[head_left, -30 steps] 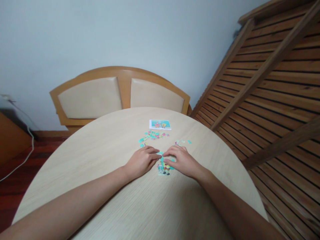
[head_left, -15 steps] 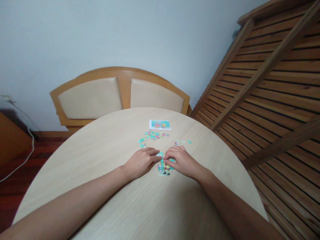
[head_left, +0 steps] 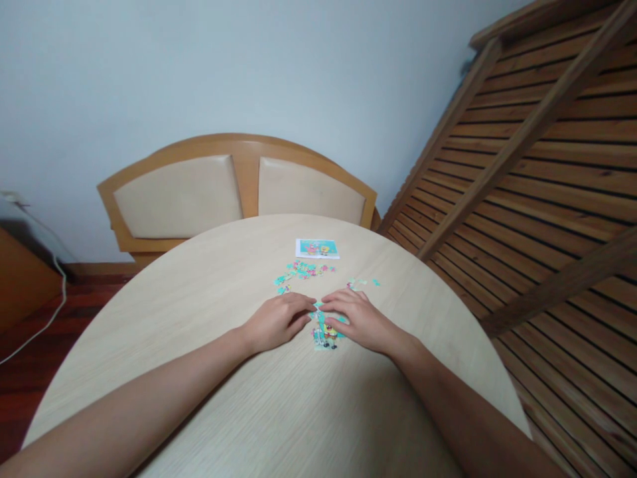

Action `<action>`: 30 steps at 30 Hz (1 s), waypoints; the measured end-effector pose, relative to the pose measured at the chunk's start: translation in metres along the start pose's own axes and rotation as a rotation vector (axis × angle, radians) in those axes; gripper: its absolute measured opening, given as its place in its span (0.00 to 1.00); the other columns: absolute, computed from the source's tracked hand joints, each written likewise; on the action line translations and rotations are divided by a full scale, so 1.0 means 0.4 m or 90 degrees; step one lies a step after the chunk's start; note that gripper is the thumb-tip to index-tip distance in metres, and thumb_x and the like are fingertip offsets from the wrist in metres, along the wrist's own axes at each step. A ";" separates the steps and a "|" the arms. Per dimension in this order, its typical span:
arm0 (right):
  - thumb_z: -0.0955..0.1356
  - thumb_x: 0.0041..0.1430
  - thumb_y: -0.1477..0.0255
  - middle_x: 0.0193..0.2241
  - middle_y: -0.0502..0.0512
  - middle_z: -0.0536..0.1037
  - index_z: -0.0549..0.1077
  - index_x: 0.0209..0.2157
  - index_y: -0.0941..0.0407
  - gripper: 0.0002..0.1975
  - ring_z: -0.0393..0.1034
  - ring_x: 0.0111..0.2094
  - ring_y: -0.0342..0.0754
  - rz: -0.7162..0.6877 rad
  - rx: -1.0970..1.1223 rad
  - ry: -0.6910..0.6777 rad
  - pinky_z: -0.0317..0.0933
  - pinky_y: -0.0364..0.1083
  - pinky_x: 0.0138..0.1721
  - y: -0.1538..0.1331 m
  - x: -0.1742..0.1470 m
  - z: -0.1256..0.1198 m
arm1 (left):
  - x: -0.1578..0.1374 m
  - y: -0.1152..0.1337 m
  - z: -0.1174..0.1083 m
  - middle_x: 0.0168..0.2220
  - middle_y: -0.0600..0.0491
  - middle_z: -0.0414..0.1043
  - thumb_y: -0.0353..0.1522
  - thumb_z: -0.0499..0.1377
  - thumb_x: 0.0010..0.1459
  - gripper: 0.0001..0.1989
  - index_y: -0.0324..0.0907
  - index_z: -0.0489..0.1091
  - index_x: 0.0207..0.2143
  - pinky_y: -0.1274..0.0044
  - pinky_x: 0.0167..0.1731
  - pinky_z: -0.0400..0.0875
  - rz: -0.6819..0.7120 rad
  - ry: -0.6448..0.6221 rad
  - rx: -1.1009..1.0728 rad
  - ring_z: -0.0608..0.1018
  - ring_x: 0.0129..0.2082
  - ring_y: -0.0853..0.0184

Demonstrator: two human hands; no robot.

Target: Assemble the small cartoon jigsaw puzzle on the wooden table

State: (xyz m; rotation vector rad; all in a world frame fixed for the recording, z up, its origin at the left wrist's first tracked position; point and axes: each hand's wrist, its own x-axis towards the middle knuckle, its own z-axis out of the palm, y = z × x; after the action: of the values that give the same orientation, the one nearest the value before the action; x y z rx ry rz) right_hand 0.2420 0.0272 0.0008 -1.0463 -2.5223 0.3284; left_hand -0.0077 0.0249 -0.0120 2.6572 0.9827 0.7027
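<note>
On a round, pale, wood-grained table (head_left: 199, 299), the bare left hand (head_left: 279, 323) and bare right hand (head_left: 365, 323), thumbs parted from forefingers, flank a flat, partly joined turquoise-and-yellow jigsaw (head_left: 326, 338) lying between and just under their fingertips, its near edge uncovered, with small multicoloured loose pieces (head_left: 304, 269) beyond.

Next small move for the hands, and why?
Probably a light press at the top of the joined pieces: the left hand and right hand both have fingertips there, and whether the seams sit flush is too small to tell. The loose pieces lie farther off, so they can likely wait.
</note>
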 end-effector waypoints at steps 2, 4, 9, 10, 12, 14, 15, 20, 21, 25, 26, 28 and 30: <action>0.69 0.66 0.64 0.53 0.56 0.77 0.77 0.50 0.48 0.12 0.67 0.56 0.54 0.002 0.000 -0.001 0.54 0.57 0.58 -0.002 0.001 -0.002 | 0.000 0.001 0.001 0.52 0.49 0.76 0.30 0.55 0.66 0.11 0.43 0.74 0.48 0.69 0.54 0.72 -0.012 0.007 0.002 0.77 0.52 0.63; 0.68 0.66 0.65 0.53 0.56 0.77 0.78 0.49 0.48 0.12 0.67 0.56 0.54 -0.001 0.000 -0.005 0.55 0.56 0.57 -0.005 0.003 -0.006 | -0.001 0.003 0.001 0.52 0.48 0.76 0.30 0.55 0.66 0.11 0.43 0.74 0.47 0.68 0.55 0.72 -0.014 0.015 0.007 0.77 0.53 0.63; 0.68 0.67 0.66 0.53 0.55 0.78 0.78 0.48 0.48 0.11 0.67 0.56 0.54 -0.008 0.002 -0.011 0.54 0.56 0.57 -0.013 0.004 -0.011 | 0.001 0.008 0.002 0.52 0.48 0.76 0.30 0.55 0.66 0.11 0.43 0.74 0.47 0.70 0.54 0.72 -0.018 0.016 0.017 0.77 0.52 0.63; 0.68 0.66 0.66 0.53 0.55 0.78 0.78 0.48 0.48 0.11 0.67 0.56 0.54 -0.008 0.003 -0.010 0.54 0.56 0.57 -0.013 0.004 -0.011 | 0.001 0.007 -0.001 0.52 0.49 0.76 0.31 0.55 0.66 0.11 0.43 0.74 0.47 0.70 0.54 0.72 -0.023 0.021 0.021 0.77 0.51 0.63; 0.68 0.66 0.65 0.52 0.55 0.78 0.78 0.48 0.49 0.10 0.67 0.56 0.54 -0.008 0.002 -0.007 0.54 0.56 0.57 -0.012 0.004 -0.009 | 0.002 0.000 -0.013 0.49 0.49 0.76 0.31 0.54 0.65 0.10 0.43 0.74 0.45 0.69 0.53 0.72 -0.058 0.053 0.043 0.77 0.50 0.62; 0.68 0.66 0.65 0.52 0.56 0.78 0.78 0.46 0.50 0.10 0.67 0.56 0.54 -0.006 0.001 -0.004 0.54 0.56 0.57 -0.010 0.003 -0.008 | 0.000 -0.017 -0.033 0.45 0.49 0.77 0.31 0.54 0.64 0.10 0.42 0.73 0.44 0.66 0.50 0.73 -0.129 0.103 0.086 0.77 0.47 0.60; 0.69 0.66 0.65 0.52 0.56 0.78 0.78 0.46 0.51 0.10 0.67 0.56 0.53 -0.005 0.001 -0.003 0.54 0.56 0.57 -0.009 0.003 -0.007 | -0.002 -0.029 -0.045 0.44 0.48 0.77 0.31 0.54 0.64 0.09 0.42 0.73 0.43 0.64 0.49 0.73 -0.169 0.125 0.112 0.77 0.46 0.58; 0.68 0.66 0.64 0.52 0.57 0.77 0.78 0.46 0.51 0.10 0.67 0.56 0.53 -0.002 0.008 -0.006 0.54 0.56 0.57 -0.006 0.002 -0.006 | -0.016 -0.105 -0.071 0.48 0.44 0.76 0.33 0.54 0.63 0.12 0.39 0.72 0.46 0.61 0.52 0.72 -0.231 0.149 0.159 0.76 0.49 0.55; 0.68 0.66 0.64 0.53 0.57 0.77 0.78 0.46 0.51 0.10 0.67 0.56 0.53 -0.001 0.009 -0.005 0.54 0.56 0.57 -0.006 0.002 -0.006 | -0.017 -0.118 -0.067 0.50 0.44 0.75 0.33 0.53 0.64 0.14 0.39 0.71 0.49 0.61 0.54 0.71 -0.223 0.139 0.154 0.75 0.51 0.56; 0.68 0.67 0.64 0.52 0.57 0.78 0.78 0.46 0.50 0.10 0.67 0.56 0.53 -0.001 0.009 -0.003 0.55 0.56 0.57 -0.006 0.002 -0.006 | -0.016 -0.149 -0.040 0.54 0.47 0.75 0.33 0.52 0.66 0.16 0.41 0.72 0.53 0.62 0.56 0.70 -0.160 0.096 0.140 0.75 0.54 0.57; 0.67 0.67 0.64 0.52 0.57 0.77 0.78 0.46 0.50 0.11 0.67 0.56 0.53 -0.001 0.010 -0.004 0.55 0.56 0.57 -0.006 0.001 -0.005 | -0.015 -0.151 -0.036 0.53 0.47 0.75 0.33 0.52 0.66 0.16 0.42 0.73 0.52 0.62 0.56 0.70 -0.150 0.091 0.140 0.75 0.54 0.58; 0.67 0.67 0.63 0.53 0.58 0.77 0.78 0.47 0.50 0.11 0.67 0.56 0.53 -0.001 0.012 -0.005 0.55 0.57 0.57 -0.003 0.001 -0.003 | -0.013 -0.148 -0.033 0.53 0.48 0.76 0.33 0.51 0.66 0.16 0.42 0.75 0.49 0.61 0.56 0.70 -0.139 0.092 0.136 0.75 0.53 0.58; 0.67 0.67 0.63 0.53 0.58 0.77 0.78 0.47 0.50 0.11 0.67 0.56 0.53 0.001 0.012 -0.005 0.54 0.57 0.58 -0.001 0.000 -0.001 | -0.011 -0.138 -0.037 0.51 0.48 0.77 0.34 0.52 0.66 0.15 0.41 0.77 0.46 0.62 0.55 0.71 -0.138 0.099 0.129 0.76 0.52 0.58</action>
State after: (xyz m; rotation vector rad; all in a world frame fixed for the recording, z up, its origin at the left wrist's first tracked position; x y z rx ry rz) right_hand 0.2418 0.0269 0.0011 -1.0419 -2.5198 0.3574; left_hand -0.0484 0.0642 -0.0207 2.6353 1.4298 0.8073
